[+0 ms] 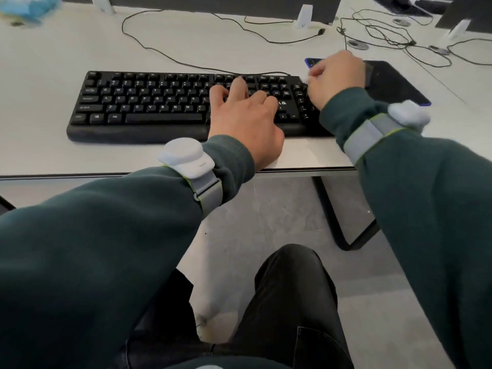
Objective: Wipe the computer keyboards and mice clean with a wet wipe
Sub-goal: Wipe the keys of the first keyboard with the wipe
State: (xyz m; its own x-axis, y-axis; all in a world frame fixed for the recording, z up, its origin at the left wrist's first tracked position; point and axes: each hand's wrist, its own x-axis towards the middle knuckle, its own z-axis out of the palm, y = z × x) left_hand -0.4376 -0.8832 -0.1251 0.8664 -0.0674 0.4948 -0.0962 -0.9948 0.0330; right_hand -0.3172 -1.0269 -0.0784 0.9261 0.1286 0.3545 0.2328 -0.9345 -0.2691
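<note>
Rectangular plastic keyboard [149, 102]: black; white key legends.
Flat desk top [53, 62]: plain white.
Flat rectangular mouse pad [394, 81]: black; blue edge.
Thin loose cables [279, 42]: black.
Knit fabric sleeves [93, 235]: dark green, plain.
Fabric wrist straps [210, 190]: grey; lime edging; white modules.
Small crumpled wipe [305, 79]: white.
Fabric trousers [292, 302]: black, plain.
Smooth floor [266, 209]: mottled grey.

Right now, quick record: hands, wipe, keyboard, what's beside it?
left hand: flat on keyboard, fingers spread, right of the letter keys
right hand: curled round wipe at keyboard's right end
wipe: white, mostly hidden in the hand
keyboard: black, wired, near desk's front edge
mouse pad: dark, right of keyboard, partly behind right hand
</note>
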